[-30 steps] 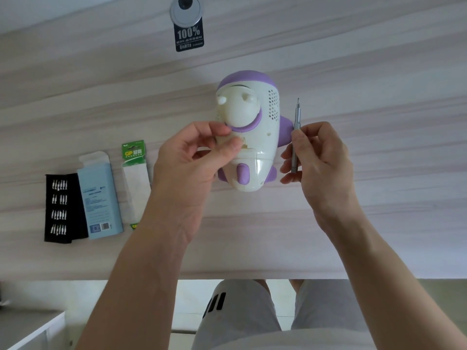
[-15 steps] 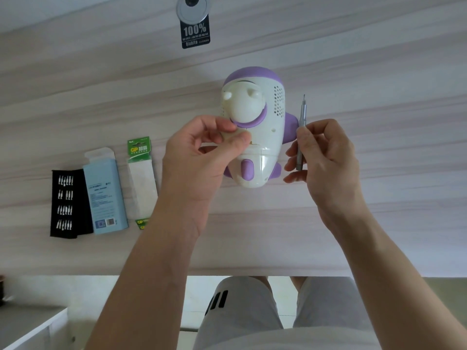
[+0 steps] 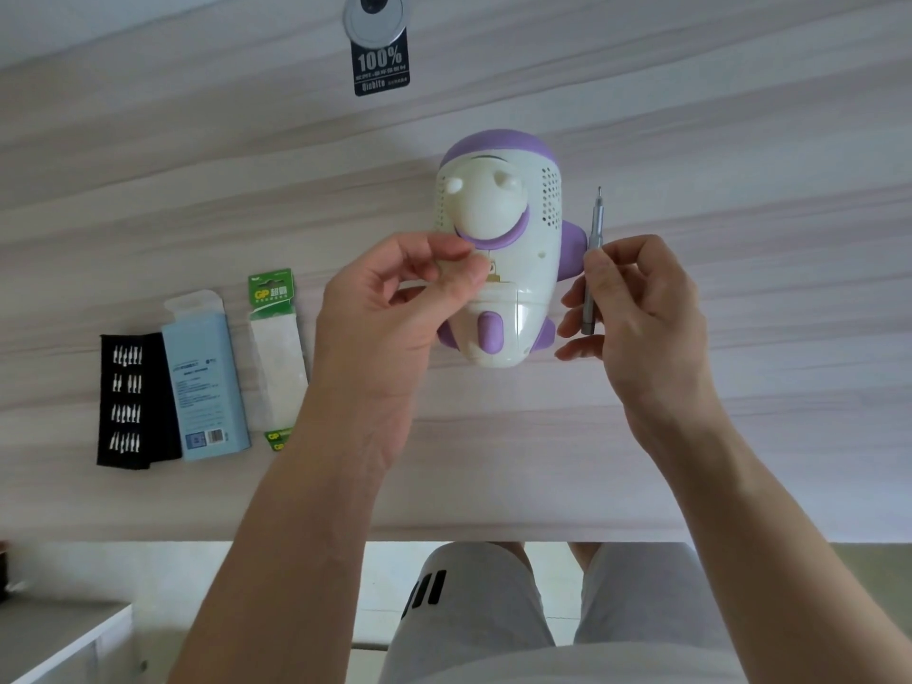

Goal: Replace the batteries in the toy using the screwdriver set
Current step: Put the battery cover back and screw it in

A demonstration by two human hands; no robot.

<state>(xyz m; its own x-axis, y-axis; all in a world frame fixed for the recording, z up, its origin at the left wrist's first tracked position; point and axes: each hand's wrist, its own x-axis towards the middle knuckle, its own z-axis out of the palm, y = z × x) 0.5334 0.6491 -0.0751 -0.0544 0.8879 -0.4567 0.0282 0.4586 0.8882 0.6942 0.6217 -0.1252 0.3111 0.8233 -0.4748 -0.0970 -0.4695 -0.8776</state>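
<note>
A white and purple toy [image 3: 498, 214] lies on the pale wood table [image 3: 740, 436] with its underside up. My left hand [image 3: 390, 308] pinches a small cream panel between thumb and forefinger at the toy's middle. Beside the thumb, a small opening with a metal contact [image 3: 493, 277] shows. Just right of the toy, my right hand [image 3: 641, 308] holds a slim grey screwdriver [image 3: 594, 224] upright, tip pointing away from me. The tip is off the toy.
At the left lie a black bit holder [image 3: 131, 402] with several bits, a light blue box [image 3: 205, 377] and a green-topped battery pack [image 3: 276, 348]. A round cable grommet [image 3: 376, 17] with a dark label [image 3: 381, 66] sits at the far edge. The table's near edge runs above my knees.
My left thumb and forefinger have drawn slightly left at the toy's middle, and the opening with the metal contact now shows. My right hand still holds the screwdriver beside the toy.
</note>
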